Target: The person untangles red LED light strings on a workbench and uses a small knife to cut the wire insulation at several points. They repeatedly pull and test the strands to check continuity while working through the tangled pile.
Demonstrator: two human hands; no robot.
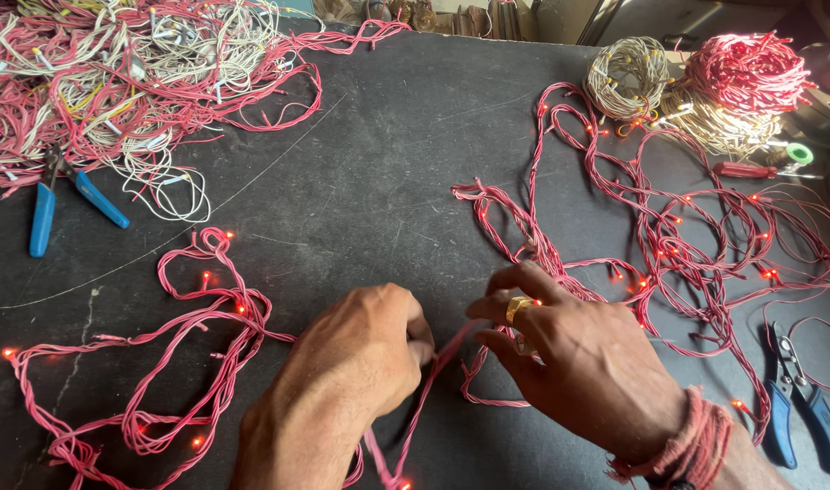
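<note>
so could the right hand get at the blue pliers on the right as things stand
Probably yes: the pliers lie on the table just beside the right hand, with only a few loose red wires crossing their tip, though the hand is busy pinching wire.

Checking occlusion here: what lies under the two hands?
A lit red string light wire runs between the left hand and right hand, over the dark table. Its stretch beneath each palm is covered.
</note>
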